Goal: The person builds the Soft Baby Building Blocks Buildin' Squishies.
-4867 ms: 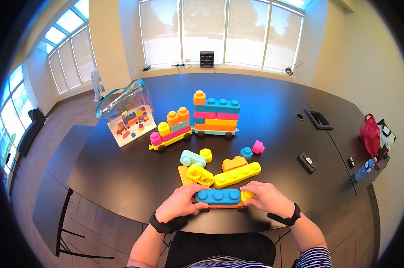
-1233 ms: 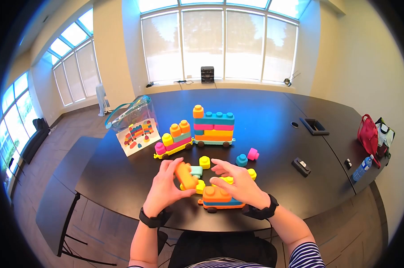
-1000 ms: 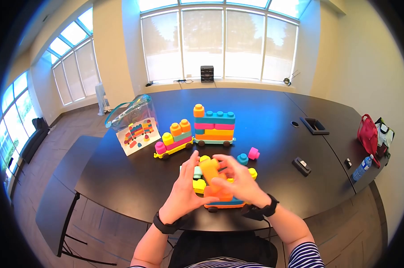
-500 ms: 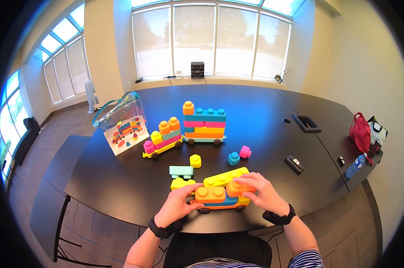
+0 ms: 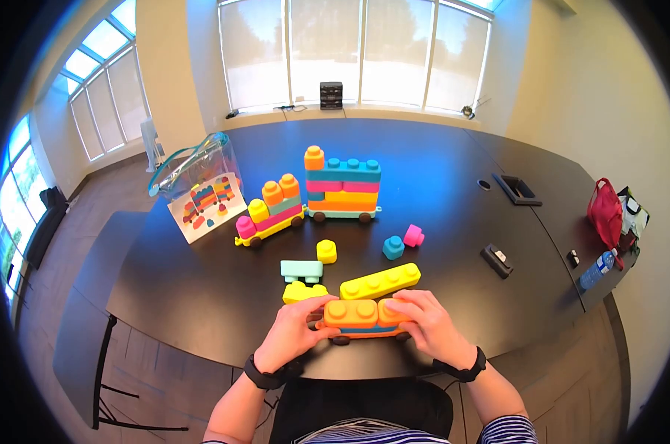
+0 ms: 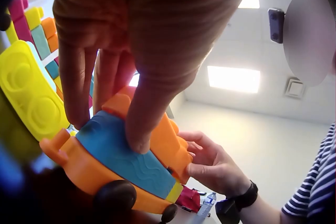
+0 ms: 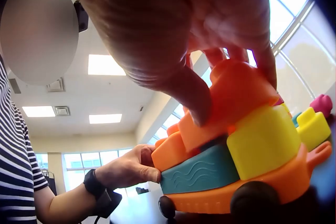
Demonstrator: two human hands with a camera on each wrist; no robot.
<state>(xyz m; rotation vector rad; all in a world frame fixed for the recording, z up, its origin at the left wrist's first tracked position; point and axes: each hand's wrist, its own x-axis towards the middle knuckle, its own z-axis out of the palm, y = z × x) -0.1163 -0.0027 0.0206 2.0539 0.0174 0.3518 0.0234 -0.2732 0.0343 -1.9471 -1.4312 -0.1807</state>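
Note:
An orange toy train car base (image 7: 294, 182) with dark wheels stands at the table's near edge. It bears a long blue block (image 6: 113, 140) and a yellow block (image 7: 265, 142). On top is an orange block (image 5: 349, 313), with a second orange block (image 7: 239, 90) at the right end. My left hand (image 5: 294, 333) grips the car's left end, thumb against the blue block and fingers on the far side. The right hand (image 5: 438, 325) pinches the second orange block between thumb and fingers; it sits slightly tilted over the yellow block in the right wrist view.
Behind the car lie a long yellow block (image 5: 379, 281), a mint block (image 5: 301, 271) and several small blocks. Farther back stand two built train cars, one tall (image 5: 349, 198), one low (image 5: 275, 216). A picture card (image 5: 209, 203) leans on a clear bag (image 5: 201, 170).
An orange block was put on the car's left top. A second orange block, lifted by the left hand, passed to the right hand and came down at the right end. The left hand returned to the car.

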